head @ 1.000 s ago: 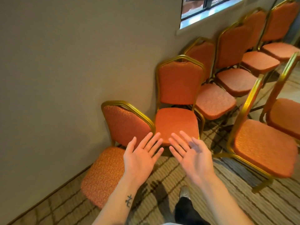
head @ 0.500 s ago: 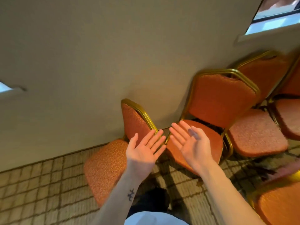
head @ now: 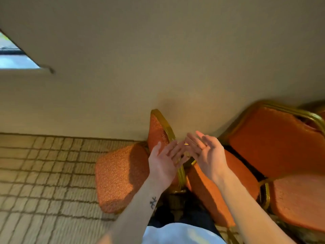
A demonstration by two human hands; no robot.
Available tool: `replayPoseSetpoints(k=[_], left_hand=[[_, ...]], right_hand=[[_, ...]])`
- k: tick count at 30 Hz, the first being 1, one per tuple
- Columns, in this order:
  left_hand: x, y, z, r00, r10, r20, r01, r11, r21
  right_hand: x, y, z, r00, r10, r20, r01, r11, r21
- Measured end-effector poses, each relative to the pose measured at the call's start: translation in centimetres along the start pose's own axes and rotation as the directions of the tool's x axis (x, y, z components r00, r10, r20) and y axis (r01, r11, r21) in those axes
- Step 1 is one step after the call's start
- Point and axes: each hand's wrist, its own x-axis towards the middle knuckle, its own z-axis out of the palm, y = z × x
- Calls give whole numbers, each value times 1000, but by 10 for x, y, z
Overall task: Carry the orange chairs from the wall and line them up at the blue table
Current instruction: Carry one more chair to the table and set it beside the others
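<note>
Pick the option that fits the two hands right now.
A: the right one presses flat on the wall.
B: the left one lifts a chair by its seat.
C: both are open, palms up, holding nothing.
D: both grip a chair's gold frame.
C: the left hand and the right hand show straight fingers and upturned palms in front of the end orange chair, with nothing held in either.

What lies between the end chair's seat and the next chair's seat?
The end chair's own backrest, seen edge-on in the head view, stands between its seat and the next seat; the left hand shows in front of it.
</note>
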Motion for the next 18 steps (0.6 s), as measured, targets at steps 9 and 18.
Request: replayPoseSetpoints(k=[9,18], left_hand=[[40,-13,4,930,191,-313,-228,970,-86],[55,-22,2,851,214,-479,-330,928,-173]], right_hand=[[96,-16,18,968,228,101,-195,944,-266],[123,-13,19,932,337,132,-264,883,-389]])
